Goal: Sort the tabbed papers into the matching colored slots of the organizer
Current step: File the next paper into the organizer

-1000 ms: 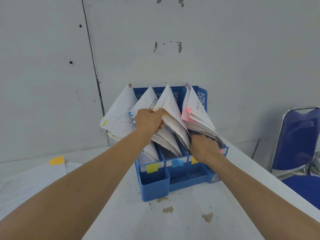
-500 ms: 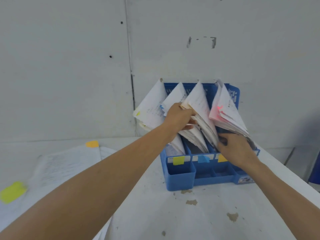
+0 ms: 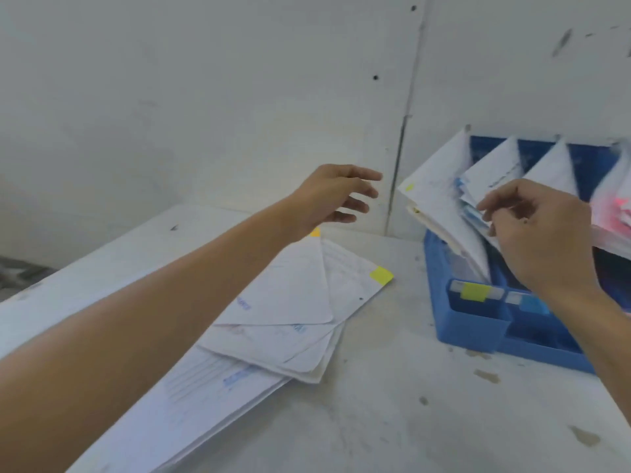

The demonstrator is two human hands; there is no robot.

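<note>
Left hand (image 3: 327,196) has left the fanned, colour-tabbed papers (image 3: 440,206)

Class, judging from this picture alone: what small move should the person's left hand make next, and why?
Probably lower the open left hand onto the loose pile of white tabbed papers and take the top sheet: the hand hovers empty above that pile, whose sheets lie unsorted beside the blue plastic organizer.
</note>
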